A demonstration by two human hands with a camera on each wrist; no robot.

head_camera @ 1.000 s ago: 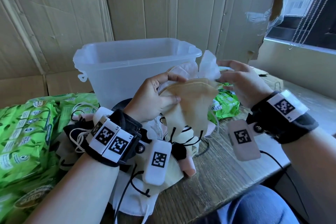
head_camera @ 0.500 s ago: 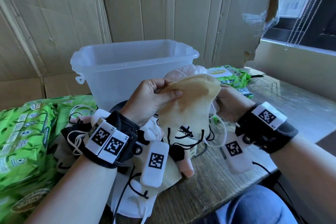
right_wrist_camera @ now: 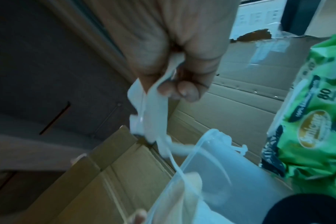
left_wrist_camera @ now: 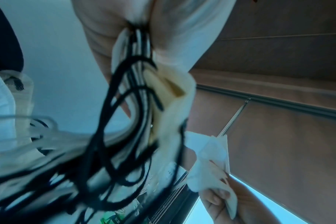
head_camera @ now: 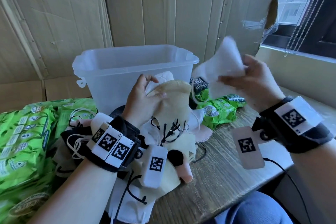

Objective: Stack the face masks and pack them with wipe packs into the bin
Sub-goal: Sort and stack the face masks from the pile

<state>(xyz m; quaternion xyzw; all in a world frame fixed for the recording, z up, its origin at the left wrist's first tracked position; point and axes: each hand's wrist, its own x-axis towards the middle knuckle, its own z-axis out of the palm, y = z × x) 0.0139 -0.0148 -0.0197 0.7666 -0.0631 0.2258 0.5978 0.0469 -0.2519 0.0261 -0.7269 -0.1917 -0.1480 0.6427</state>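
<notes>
**Add the white mask squarely to the stack before you pack**

Nearest to you, a loose heap of masks (head_camera: 160, 183) lies on the bench (head_camera: 218, 174), with black and white ear loops tangled over it. Do not pull from this heap yet; finish the mask you already carry.

Your left hand (head_camera: 143, 100) holds the growing stack (head_camera: 172, 100), thumb on the beige top mask and fingers curled behind it, and the black loops hang down below the hand. Keep this grip firm near the folded edge, so the masks do not slide apart.

Your right hand (head_camera: 254, 82) is raised to the right, well apart from the stack, and it pinches a single white mask (head_camera: 223, 67) between thumb and fingers. I judge that the step in hand is to lay this mask on the stack. Turn it so its fold and its shape agree with the beige one, let its white loop hang free, and then press it flat under your left thumb.

Farther away, the wipe packs lie on both sides: small green packs (head_camera: 221, 111) at the right, large green packs (head_camera: 23, 142) at the left. Behind the stack stands the clear bin (head_camera: 112, 78); whether something lies inside it, I cannot tell. The loops may catch on its rim, so gather them first.
</notes>
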